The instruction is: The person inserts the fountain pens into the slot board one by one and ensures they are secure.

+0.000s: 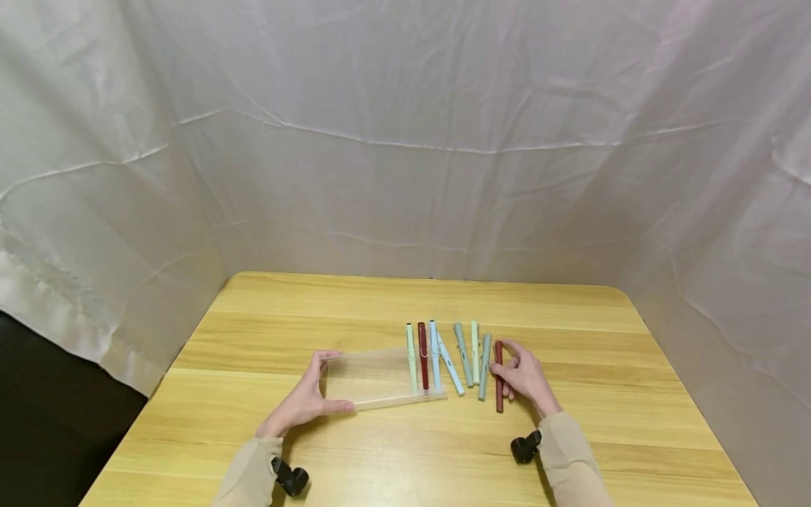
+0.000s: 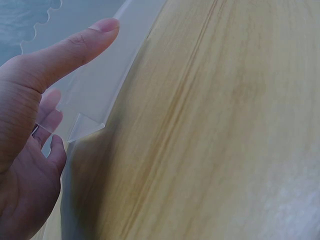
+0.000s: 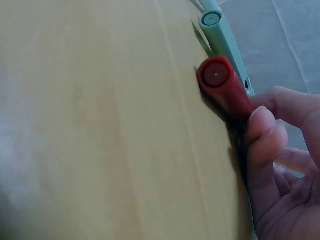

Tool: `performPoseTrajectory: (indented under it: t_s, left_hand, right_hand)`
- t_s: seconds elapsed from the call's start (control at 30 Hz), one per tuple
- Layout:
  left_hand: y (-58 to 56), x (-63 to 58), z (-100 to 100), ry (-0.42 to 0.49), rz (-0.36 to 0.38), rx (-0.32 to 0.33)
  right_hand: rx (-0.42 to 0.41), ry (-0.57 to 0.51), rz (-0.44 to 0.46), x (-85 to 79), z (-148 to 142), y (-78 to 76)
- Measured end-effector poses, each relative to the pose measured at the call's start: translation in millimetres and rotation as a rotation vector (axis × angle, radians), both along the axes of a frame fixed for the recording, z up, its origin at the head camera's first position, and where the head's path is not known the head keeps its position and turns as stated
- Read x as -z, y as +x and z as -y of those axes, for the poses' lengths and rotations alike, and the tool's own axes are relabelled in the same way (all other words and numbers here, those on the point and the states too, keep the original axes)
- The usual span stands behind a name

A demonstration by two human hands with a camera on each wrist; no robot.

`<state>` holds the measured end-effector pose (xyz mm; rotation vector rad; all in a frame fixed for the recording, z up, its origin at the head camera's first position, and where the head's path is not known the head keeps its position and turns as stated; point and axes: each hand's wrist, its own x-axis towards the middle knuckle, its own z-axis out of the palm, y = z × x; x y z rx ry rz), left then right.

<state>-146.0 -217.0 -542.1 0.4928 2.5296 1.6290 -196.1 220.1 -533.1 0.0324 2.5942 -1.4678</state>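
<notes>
A clear plastic pen tray [image 1: 380,401] with a scalloped edge lies at the centre-left of the table. My left hand [image 1: 308,394] spans its left end and grips it, thumb on the near edge, fingers at the far edge. At the tray's right end lie a light green pen [image 1: 412,359], a dark red pen [image 1: 423,355] and a light blue pen [image 1: 434,352]. My right hand [image 1: 526,373] pinches another dark red pen [image 3: 227,87], the rightmost of the row. Beside it is a grey-green pen [image 1: 484,366].
Between the tray and my right hand lie a slanted light blue pen [image 1: 450,364], another grey-green pen [image 1: 463,354] and a second light green pen [image 1: 475,353]. The wooden table [image 1: 304,310] is bordered by pale curtains [image 1: 405,197] at the back and sides.
</notes>
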Motion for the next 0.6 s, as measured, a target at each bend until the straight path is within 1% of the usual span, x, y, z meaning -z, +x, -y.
performPoseTrajectory:
  t_s: [0.07, 0.37, 0.6]
  left_hand:
    - [-0.2, 0.3, 0.0, -0.001, -0.008, 0.002]
    - [0.3, 0.5, -0.1, -0.007, -0.003, -0.004]
    - [0.3, 0.6, -0.4, -0.004, 0.000, -0.013]
  right_hand:
    - [0.005, 0.001, 0.001, 0.1, 0.1, 0.2]
    - [0.027, 0.018, -0.010, -0.4, 1.2, 2.3]
    - [0.040, -0.025, -0.009, -1.0, 1.3, 4.3]
